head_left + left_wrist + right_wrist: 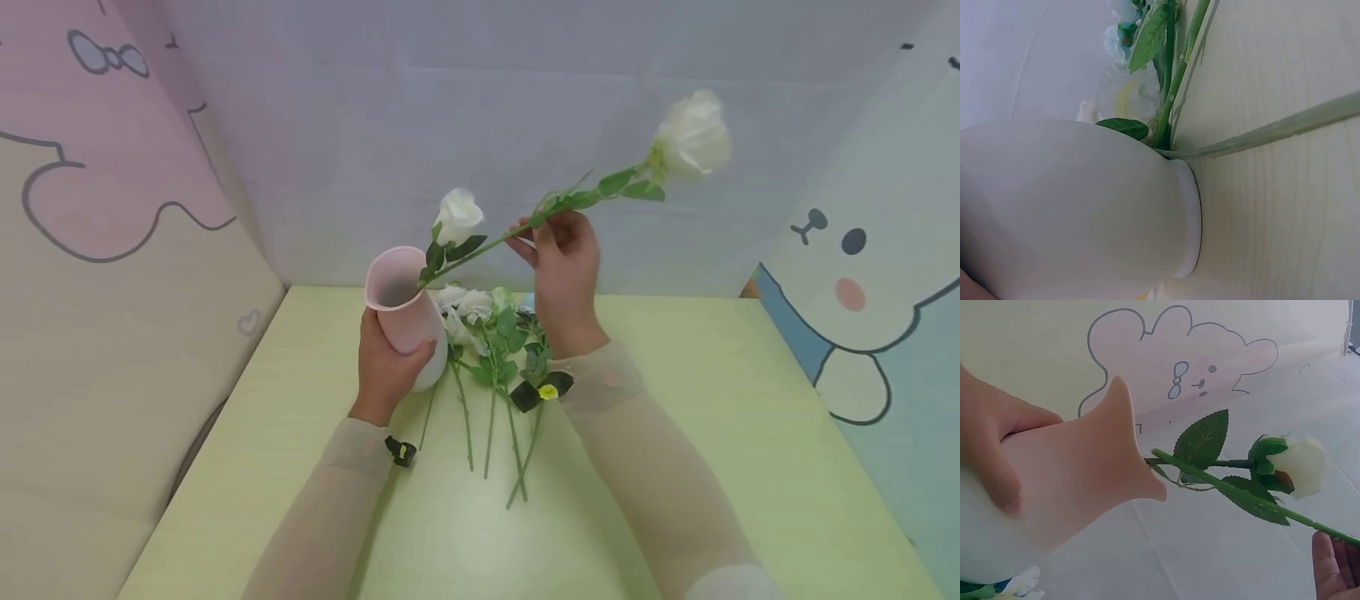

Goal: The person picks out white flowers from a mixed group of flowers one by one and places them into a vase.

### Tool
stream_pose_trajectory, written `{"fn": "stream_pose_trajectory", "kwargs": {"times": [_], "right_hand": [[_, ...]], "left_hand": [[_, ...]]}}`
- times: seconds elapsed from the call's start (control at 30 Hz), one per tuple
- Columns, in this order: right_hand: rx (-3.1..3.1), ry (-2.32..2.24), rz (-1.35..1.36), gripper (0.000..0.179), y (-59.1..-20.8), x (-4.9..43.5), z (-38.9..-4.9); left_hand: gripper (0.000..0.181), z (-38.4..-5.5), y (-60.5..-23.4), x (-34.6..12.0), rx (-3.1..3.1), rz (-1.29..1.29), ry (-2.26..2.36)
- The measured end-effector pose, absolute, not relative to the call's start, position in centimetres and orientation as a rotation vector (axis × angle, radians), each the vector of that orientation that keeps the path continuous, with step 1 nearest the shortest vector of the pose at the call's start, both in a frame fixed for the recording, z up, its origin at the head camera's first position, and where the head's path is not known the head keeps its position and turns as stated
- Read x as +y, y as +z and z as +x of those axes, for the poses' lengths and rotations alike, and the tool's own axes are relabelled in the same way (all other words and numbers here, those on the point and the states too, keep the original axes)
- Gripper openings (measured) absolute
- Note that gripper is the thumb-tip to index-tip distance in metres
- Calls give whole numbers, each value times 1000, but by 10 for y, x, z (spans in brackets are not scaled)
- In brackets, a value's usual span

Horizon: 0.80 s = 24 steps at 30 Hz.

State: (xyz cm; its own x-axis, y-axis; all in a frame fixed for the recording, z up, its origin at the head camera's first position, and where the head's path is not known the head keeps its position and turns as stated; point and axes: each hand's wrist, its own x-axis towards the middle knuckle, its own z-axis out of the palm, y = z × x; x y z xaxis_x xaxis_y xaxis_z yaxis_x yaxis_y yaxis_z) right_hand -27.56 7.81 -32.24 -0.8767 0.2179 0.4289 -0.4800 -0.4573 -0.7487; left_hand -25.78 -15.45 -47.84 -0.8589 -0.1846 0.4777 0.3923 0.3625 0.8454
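My left hand [384, 367] grips the vase [411, 331], pink at its flared mouth and white lower down, with the thumb across its side. In the left wrist view the white base of the vase [1085, 206] is close over the table. One white rose [458, 218] with dark green leaves leans out of the mouth. My right hand [567, 279] pinches the green stem of a long white rose [696, 137], whose bloom points up and right. The cut end of its stem [1235, 492] is just outside the vase rim in the right wrist view, overlapping the other rose.
Several white and pale blue artificial flowers [474, 307] lie on the pale yellow table [675, 417] right of the vase, stems toward me. A whitish wall [465, 125] stands behind. Panels with cartoon animals [855, 283] flank both sides.
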Motion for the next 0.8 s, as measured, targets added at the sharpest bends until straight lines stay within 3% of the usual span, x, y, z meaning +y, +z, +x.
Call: {"fn": "stream_pose_trajectory", "kwargs": {"times": [0.37, 0.8], "right_hand": [[-1368, 2306, 486, 10, -322, 66, -281], [-1501, 2201, 538, 9, -324, 55, -282]], "left_hand": [[102, -261, -481, -153, -2111, -167, -1556], [98, -262, -482, -157, -2110, -188, -1522]]}}
